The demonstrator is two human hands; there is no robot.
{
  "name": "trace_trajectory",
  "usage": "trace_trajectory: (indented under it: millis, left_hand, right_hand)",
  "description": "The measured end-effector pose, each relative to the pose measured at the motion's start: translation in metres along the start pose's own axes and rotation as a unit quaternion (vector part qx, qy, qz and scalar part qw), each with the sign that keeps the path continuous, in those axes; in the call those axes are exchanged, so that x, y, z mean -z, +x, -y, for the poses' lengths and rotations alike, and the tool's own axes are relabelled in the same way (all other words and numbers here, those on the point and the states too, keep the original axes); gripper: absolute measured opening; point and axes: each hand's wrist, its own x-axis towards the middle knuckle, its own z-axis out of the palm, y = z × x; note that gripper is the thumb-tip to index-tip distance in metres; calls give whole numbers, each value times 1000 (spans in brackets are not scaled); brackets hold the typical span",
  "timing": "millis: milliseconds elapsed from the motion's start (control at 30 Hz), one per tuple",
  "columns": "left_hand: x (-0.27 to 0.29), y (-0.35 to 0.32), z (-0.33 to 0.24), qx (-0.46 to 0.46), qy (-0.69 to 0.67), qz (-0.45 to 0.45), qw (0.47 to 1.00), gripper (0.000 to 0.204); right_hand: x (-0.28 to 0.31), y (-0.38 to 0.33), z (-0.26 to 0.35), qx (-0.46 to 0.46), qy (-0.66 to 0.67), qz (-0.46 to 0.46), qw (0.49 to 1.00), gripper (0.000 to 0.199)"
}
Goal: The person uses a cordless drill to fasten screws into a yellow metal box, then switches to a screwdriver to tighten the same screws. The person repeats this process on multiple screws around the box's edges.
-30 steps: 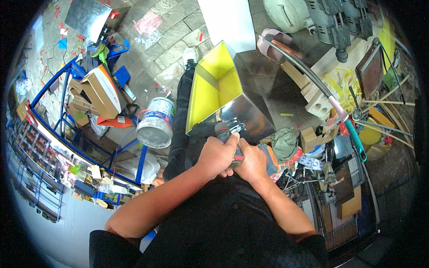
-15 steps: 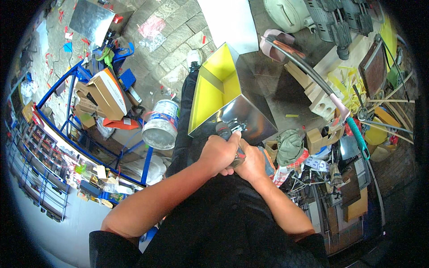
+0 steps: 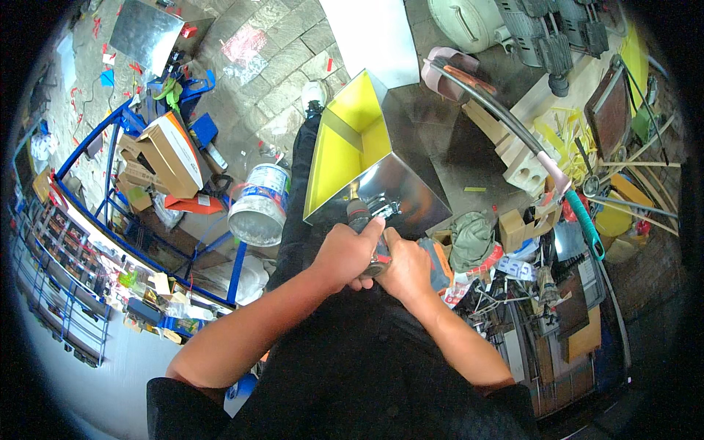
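A box with bright yellow inside walls (image 3: 331,163) and a shiny metal outer side (image 3: 411,192) stands in front of me. My left hand (image 3: 343,257) is closed around the body of a power drill (image 3: 359,213), dark with red parts. My right hand (image 3: 408,270) is also closed on the drill, just to the right. The drill's front end points at the metal side, beside a small shiny metal fitting (image 3: 386,205). Whether its tip touches the metal I cannot tell. My fingers cover most of the drill's handle.
A white bucket (image 3: 257,220) stands left of my leg, near a blue metal frame (image 3: 88,209) and cardboard boxes (image 3: 167,155). A white panel (image 3: 370,40) lies beyond the box. A hose (image 3: 513,121) arcs across the right, above a grey-green cloth (image 3: 473,242) and cluttered tools.
The whole view has shifted slightly left, the box and bucket with it. Both hands stay on the drill at the metal side, with little other movement.
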Motion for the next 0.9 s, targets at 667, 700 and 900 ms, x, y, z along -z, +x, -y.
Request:
trace_trajectory:
  millis: [667,700,900]
  left_hand:
    - [0,-1,1,-8,5,3,1000,67]
    - [-1,-1,1,-9,7,0,1000,67]
    - [-4,-1,-2,-5,10,-11,1000,68]
  right_hand:
    - [-5,1,-1,-10,19,2,1000,37]
    - [-5,1,-2,-9,19,1,1000,38]
    - [-7,1,-8,-11,20,11,1000,40]
